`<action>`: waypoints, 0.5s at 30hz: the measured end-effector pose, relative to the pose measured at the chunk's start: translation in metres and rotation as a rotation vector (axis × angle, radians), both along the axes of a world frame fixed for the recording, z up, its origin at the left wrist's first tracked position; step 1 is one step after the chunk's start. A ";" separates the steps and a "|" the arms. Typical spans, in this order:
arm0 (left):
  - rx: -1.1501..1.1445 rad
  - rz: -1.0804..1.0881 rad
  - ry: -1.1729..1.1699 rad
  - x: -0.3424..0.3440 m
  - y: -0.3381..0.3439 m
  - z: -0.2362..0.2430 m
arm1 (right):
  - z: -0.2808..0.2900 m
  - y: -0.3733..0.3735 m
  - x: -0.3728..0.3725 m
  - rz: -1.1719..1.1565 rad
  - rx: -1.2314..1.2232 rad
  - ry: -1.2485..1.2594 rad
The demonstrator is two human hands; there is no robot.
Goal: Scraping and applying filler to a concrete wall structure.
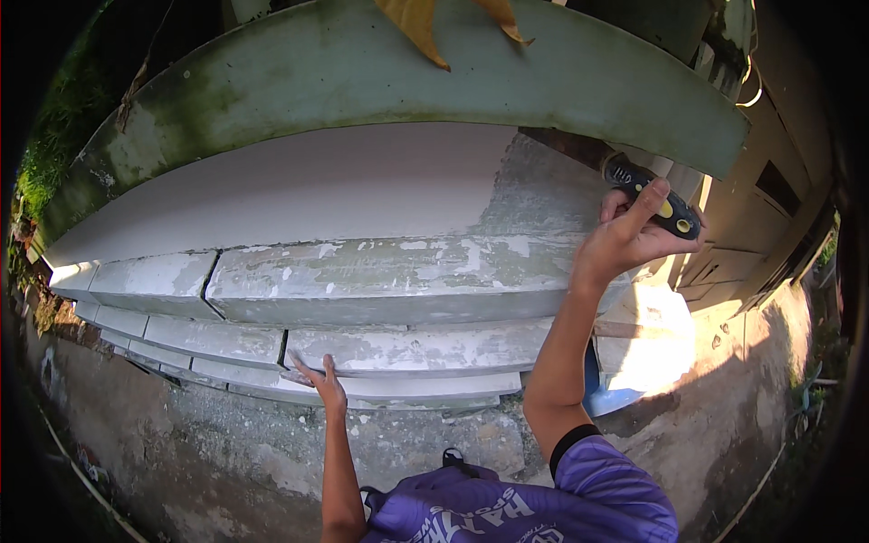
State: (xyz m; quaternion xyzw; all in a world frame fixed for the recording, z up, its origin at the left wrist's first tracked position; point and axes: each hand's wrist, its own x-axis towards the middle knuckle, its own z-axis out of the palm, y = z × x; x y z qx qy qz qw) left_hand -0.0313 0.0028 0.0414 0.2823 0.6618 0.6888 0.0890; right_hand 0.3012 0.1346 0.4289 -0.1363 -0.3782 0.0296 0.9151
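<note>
My right hand (pixel 635 226) is raised at the right and wrapped around the thick black-and-yellow handle (pixel 672 210) of a hand tool. Its brownish working end (pixel 570 145) reaches left under a green overhang, against the upper wall face; whether it is a brush or a scraper I cannot tell. Smooth white coating (pixel 362 176) covers most of that face, ending in a ragged edge beside a rough grey patch (pixel 539 190) just below the tool. Lower down, my left hand (pixel 323 382) has its fingers spread and touches the edge of a stepped ledge, holding nothing.
The stepped ledges (pixel 407 271) have patchy white coating and dark vertical gaps. A curved greenish slab (pixel 543 72) juts out above, with dry yellow leaves (pixel 415 29) hanging over it. Something blue (pixel 611 396) stands behind my right arm. Stained concrete ground (pixel 226 443) lies below.
</note>
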 end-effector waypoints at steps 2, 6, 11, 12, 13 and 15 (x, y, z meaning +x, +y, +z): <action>-0.025 -0.017 -0.026 0.004 -0.004 0.004 | 0.003 -0.010 0.001 -0.046 0.002 -0.017; -0.053 -0.025 -0.045 0.007 -0.004 0.010 | 0.000 -0.003 0.004 -0.028 -0.011 -0.011; -0.078 -0.019 -0.023 0.005 -0.003 0.010 | 0.000 -0.011 0.006 -0.024 0.011 -0.032; -0.104 -0.010 -0.009 0.006 -0.002 0.010 | -0.003 -0.009 0.011 -0.025 0.015 -0.005; -0.101 -0.013 -0.009 0.005 -0.001 0.010 | -0.006 -0.007 0.013 -0.025 0.018 0.022; -0.051 -0.034 -0.048 0.006 -0.005 0.011 | -0.007 -0.003 -0.004 -0.017 -0.028 -0.008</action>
